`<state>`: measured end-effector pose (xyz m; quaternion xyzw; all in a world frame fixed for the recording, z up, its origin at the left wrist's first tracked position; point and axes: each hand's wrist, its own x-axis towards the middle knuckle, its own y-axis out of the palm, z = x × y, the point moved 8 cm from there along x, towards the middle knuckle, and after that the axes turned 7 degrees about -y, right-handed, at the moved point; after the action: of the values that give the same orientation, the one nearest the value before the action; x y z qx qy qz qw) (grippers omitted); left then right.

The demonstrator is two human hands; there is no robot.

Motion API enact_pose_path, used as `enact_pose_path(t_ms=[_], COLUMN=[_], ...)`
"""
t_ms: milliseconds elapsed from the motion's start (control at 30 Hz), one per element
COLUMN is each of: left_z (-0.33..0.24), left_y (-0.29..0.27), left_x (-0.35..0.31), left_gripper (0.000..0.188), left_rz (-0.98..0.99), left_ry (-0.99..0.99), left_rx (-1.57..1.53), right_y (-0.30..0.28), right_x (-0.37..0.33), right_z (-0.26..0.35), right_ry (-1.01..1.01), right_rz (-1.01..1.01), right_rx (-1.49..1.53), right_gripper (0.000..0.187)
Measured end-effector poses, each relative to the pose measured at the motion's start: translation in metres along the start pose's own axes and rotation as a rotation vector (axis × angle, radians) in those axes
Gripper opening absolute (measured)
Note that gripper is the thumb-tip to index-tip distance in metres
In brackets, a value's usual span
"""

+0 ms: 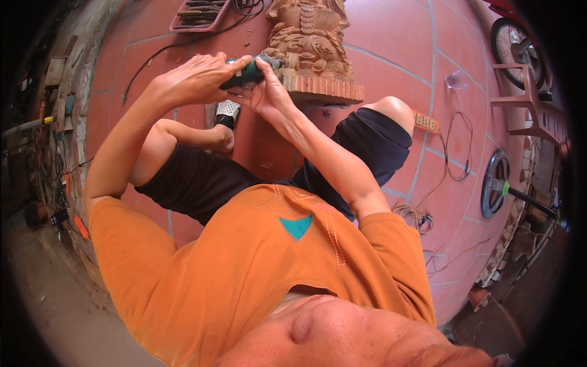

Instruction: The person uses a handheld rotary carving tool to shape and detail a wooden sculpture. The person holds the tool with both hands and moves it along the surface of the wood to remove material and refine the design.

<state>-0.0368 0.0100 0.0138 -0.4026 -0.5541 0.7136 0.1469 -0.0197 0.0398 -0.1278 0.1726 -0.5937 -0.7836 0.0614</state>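
Observation:
Both my hands are closed around a green handheld rotary tool with a dark nose. My left hand grips its rear part from the left. From below and to the right, my right hand holds its front, the thumb lying along the body. The nose points right, at the lower left side of a carved wooden statue standing on a thick base. Whether the tip touches the wood is too small to tell.
A pink tray of carving tools lies left of the statue, beside a black cord. To the right are an orange power strip, tangled cables, a clear plastic cup, a plastic chair and a wheel-shaped stand.

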Motion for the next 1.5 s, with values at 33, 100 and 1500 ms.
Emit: enact_pose_path(t_ms=[33, 100, 1500], left_z=[-0.0004, -0.0004, -0.0036], left_y=[-0.0003, 0.0002, -0.0005], left_x=[-0.0004, -0.0005, -0.0011], left_gripper=[0.078, 0.078, 0.078], left_rz=[0.005, 0.008, 0.034], left_ry=[0.0, 0.001, -0.02], left_rx=[-0.001, 0.0, -0.006], right_y=[0.0, 0.0004, -0.0003], right_x=[-0.001, -0.0021, -0.0066], right_z=[-0.0006, -0.0012, -0.0013], right_ry=[0.003, 0.008, 0.006], right_rz=[-0.009, -0.02, -0.036], right_rx=[0.003, 0.005, -0.004], right_gripper=[0.043, 0.043, 0.043])
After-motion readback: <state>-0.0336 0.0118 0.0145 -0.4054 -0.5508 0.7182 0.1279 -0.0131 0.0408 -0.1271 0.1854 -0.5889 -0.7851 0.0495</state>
